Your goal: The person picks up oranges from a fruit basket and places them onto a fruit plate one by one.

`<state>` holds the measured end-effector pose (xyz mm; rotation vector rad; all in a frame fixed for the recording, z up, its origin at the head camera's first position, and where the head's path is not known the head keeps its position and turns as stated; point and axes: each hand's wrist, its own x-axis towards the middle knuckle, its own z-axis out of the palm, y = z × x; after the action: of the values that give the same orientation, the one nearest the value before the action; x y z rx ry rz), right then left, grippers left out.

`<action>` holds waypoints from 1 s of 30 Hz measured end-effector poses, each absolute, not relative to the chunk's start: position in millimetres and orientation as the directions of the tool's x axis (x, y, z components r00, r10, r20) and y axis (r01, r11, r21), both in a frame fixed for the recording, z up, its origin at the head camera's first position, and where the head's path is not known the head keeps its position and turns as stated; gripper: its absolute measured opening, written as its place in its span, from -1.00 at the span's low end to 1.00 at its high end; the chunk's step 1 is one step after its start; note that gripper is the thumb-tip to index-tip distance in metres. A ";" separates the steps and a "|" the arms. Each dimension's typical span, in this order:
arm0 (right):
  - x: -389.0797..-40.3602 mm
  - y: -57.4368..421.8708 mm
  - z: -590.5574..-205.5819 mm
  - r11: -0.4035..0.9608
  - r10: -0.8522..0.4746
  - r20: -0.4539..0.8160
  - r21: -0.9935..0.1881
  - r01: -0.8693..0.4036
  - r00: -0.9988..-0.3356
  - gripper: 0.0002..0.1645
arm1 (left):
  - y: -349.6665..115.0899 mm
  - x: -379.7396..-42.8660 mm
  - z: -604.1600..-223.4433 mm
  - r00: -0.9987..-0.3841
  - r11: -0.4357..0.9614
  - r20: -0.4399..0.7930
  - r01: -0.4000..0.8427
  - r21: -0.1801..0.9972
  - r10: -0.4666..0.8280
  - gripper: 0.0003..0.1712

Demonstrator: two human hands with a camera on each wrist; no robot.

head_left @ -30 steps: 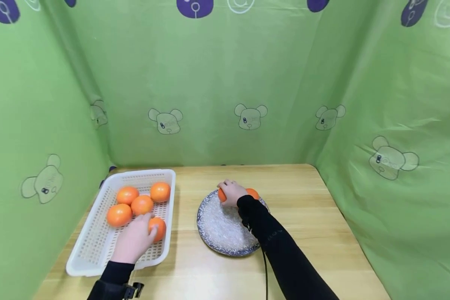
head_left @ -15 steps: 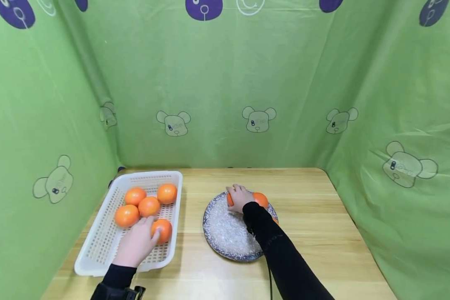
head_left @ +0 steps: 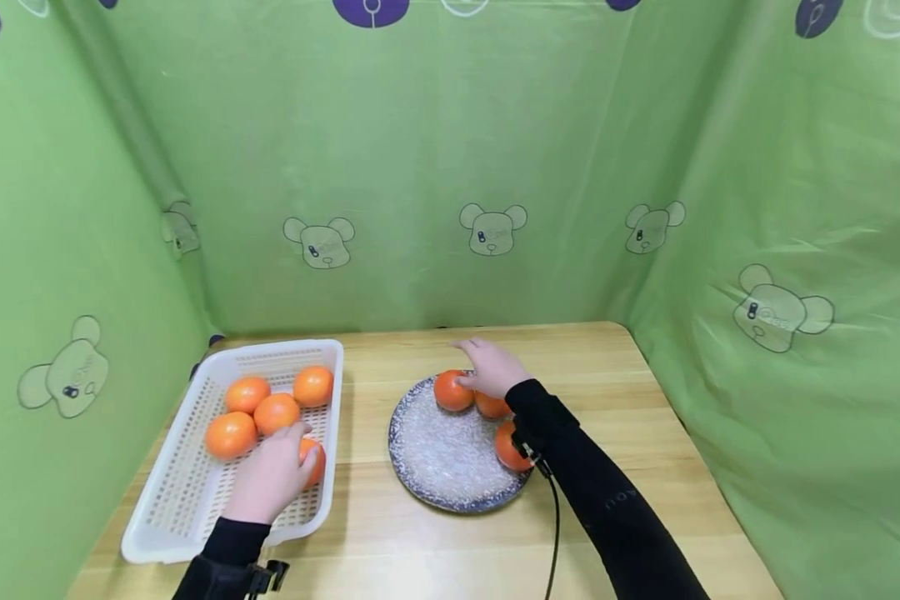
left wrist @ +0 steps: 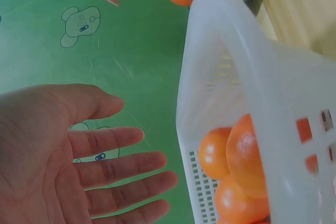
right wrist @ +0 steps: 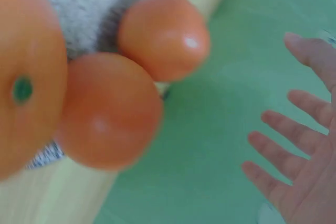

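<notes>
My left hand hovers over the white plastic basket, and in the head view it partly covers an orange near the basket's right side. In the left wrist view the left hand has its fingers spread and nothing in the palm. My right hand is above the back of a speckled plate, beside an orange. Two more oranges sit at the plate's right, one behind the hand, the other partly under the sleeve. The right wrist view shows the right hand with fingers extended, apart from the oranges.
Several other oranges lie in the far half of the basket. Basket and plate stand apart on a wooden table. Green patterned cloth walls the back and both sides. A thin black cable hangs from the right wrist.
My right hand has let go of the orange at the back of the plate and lifted back and rightward, so that orange now shows. The left hand stays over the same orange. The head view shifts slightly.
</notes>
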<state>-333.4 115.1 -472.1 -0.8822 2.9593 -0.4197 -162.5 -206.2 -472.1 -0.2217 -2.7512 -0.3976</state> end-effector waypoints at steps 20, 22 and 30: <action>-256.9 251.4 -517.1 0.895 -0.315 0.311 -0.219 -0.389 -0.897 -0.39 | -202.8 -158.1 -481.3 -0.984 0.952 0.164 0.110 0.285 0.064 -0.72; -252.7 254.1 -526.1 0.896 -0.310 0.309 -0.221 -0.385 -0.899 -0.40 | -204.1 -156.6 -482.8 -0.989 0.953 0.132 0.099 0.286 0.063 -0.74; -239.9 254.1 -545.6 0.898 -0.304 0.283 -0.234 -0.373 -0.910 -0.43 | -213.9 -161.3 -483.9 -0.979 0.932 0.179 0.156 0.328 0.101 -0.83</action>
<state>-239.9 254.1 -545.6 -0.5967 3.2942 -0.4861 -161.3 -213.9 -483.9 -0.1963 -2.9303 -0.5165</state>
